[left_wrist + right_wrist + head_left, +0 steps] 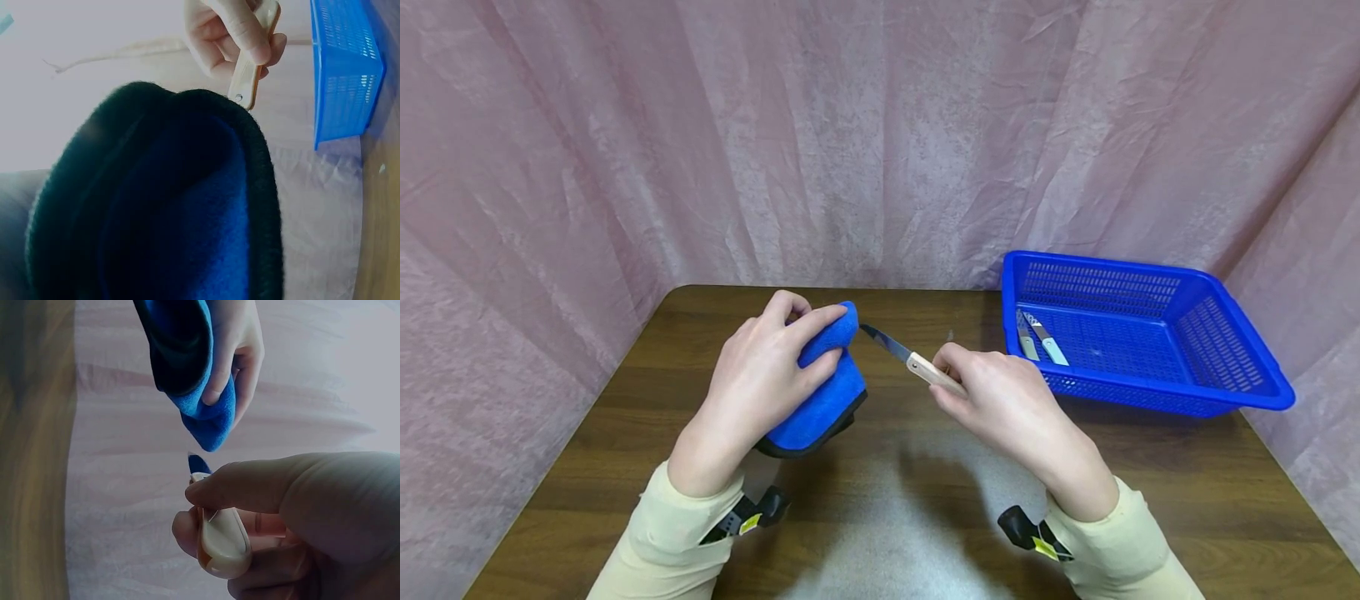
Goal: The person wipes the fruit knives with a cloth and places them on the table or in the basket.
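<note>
My left hand (767,358) grips a folded blue cloth (820,408) with a black edge, thumb and fingers pinching its upper end. Opposite it, my right hand (1000,400) holds a knife by its pale, cream-coloured handle (934,373). The knife's blade (886,340) points up and left, its dark tip a short way from the cloth in the head view. In the right wrist view the thumb lies along the handle (225,544), and the cloth (209,425) hangs from the left hand just beyond the blade. The cloth (265,206) fills much of the left wrist view and hides the blade there.
A blue plastic basket (1150,398) with perforated walls stands at the right rear of the wooden table (625,417). Two knives with light handles (1051,348) lie at its left end. Pink curtains (880,150) hang behind and at both sides.
</note>
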`<state>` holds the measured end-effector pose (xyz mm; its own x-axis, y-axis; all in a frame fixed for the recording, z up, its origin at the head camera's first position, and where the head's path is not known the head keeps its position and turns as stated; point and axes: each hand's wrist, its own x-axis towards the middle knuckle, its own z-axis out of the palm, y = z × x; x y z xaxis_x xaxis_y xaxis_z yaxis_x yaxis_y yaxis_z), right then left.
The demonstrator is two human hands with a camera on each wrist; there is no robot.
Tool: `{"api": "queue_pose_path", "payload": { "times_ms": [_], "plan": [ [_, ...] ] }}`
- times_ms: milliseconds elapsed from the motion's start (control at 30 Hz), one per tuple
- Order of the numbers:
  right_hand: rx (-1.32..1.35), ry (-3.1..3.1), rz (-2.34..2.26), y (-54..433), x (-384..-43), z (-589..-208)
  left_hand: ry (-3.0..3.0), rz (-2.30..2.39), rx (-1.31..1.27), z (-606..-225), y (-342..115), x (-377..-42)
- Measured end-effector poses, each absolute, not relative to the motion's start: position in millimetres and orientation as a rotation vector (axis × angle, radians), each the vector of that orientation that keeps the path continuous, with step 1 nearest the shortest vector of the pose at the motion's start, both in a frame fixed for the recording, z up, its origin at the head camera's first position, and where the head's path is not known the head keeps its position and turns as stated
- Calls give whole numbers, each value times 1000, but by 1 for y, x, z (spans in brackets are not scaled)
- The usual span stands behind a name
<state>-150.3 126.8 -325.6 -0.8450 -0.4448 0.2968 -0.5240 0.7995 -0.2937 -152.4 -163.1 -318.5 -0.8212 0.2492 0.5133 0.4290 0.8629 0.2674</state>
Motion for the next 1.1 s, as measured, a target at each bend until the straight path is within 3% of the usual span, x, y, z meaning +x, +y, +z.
{"api": "queue_pose_path", "payload": {
  "times_ms": [1100],
  "plan": [
    [764,-2711,506,125,-151,-329,-2500,-500,-575,-313,-155,-140]
  ]
}}
